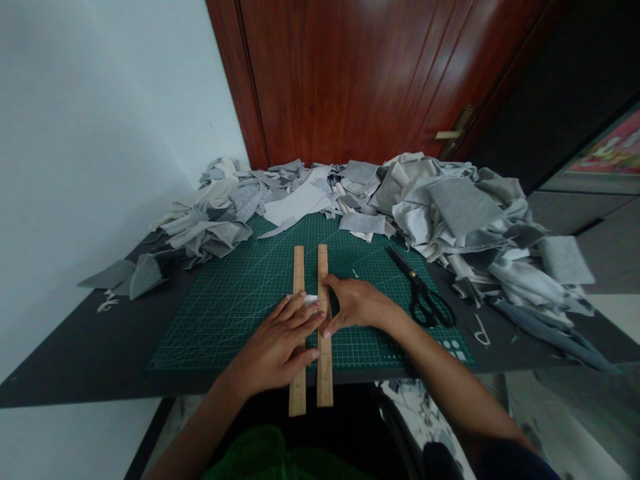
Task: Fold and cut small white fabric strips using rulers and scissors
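Two wooden rulers lie side by side, a narrow gap between them, on the green cutting mat (235, 293). My left hand (283, 340) rests flat across the left ruler (299, 267), its fingers stretched towards the right ruler (323, 260). A small piece of white fabric (311, 300) shows between the rulers, partly under my fingers. From the right side, my right hand (357, 303) holds the right ruler, thumb and fingertips curved onto it. Both rulers stick out past the near table edge.
Black-handled scissors (423, 293) lie open-side away at the mat's right. Grey and white fabric scraps (295, 200) are heaped along the back, with a taller pile (450, 200) at right. Thread bits (481, 331) lie on the dark table (100, 347). Behind stands a wooden door (340, 80).
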The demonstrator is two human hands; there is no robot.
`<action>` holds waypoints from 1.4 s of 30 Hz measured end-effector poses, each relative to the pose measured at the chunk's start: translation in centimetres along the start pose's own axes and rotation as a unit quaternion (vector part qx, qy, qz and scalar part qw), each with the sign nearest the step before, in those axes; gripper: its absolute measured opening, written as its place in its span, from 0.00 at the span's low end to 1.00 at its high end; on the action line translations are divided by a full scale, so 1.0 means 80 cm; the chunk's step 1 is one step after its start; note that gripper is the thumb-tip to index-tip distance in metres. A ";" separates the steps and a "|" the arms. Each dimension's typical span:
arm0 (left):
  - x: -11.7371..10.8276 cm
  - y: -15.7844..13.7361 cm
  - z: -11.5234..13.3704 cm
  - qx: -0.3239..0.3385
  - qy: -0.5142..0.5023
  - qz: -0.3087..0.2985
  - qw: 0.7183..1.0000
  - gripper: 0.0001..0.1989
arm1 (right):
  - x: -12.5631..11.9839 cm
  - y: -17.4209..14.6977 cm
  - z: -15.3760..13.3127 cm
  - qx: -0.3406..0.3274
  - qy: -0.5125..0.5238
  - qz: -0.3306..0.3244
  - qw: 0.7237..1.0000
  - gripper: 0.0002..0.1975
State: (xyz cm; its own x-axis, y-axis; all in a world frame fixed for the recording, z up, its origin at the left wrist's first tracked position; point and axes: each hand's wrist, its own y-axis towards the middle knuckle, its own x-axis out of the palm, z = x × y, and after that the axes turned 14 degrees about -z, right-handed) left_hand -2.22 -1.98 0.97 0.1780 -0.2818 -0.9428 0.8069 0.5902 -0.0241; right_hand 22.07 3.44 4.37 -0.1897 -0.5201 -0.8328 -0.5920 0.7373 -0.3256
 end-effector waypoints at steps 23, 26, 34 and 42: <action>0.003 -0.003 -0.017 -0.086 -0.102 0.117 0.984 0.24 | 0.000 -0.002 -0.003 0.015 0.005 -0.006 1.000 0.52; 0.009 -0.005 -0.030 -0.163 -0.139 0.228 0.950 0.22 | 0.001 -0.002 -0.003 0.016 0.007 -0.008 1.000 0.53; -0.006 -0.012 -0.022 -0.146 -0.036 0.043 0.988 0.37 | 0.004 -0.003 -0.002 0.028 0.005 -0.018 0.999 0.54; -0.019 -0.020 -0.034 -0.163 -0.032 -0.020 0.986 0.40 | 0.005 -0.004 -0.004 0.040 -0.011 -0.018 0.999 0.54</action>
State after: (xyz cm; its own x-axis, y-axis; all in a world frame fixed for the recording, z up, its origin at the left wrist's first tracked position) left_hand -5.32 -0.42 1.49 0.1933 -0.3505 -0.9164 0.5914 0.7869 -0.1762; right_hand 21.91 2.86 4.29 -0.1525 -0.5382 -0.8289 -0.5340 0.7506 -0.3891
